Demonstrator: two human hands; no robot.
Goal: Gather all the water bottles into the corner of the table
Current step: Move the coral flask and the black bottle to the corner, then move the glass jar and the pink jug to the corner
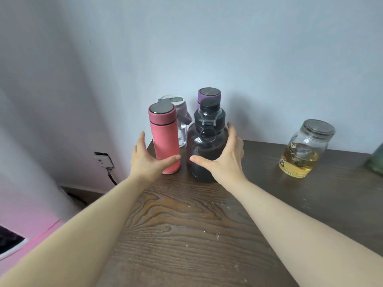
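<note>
Two hands spread wide: left hand (145,160) cups pink bottle (164,139), right hand (224,157) cups dark bottle (207,146).

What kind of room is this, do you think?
Probably a room in a home, maybe a bedroom. A dark wooden table stands in a plain wall corner, a wall socket with a plugged-in cord sits low nearby, and everyday drink bottles are on the table.

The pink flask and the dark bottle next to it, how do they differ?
The pink flask is slim, opaque and leans slightly; the dark bottle is wider, see-through and upright. The flask has a flat metal-topped cap, the bottle a black screw cap with a ring loop. Both stand capped in the table corner.
</note>
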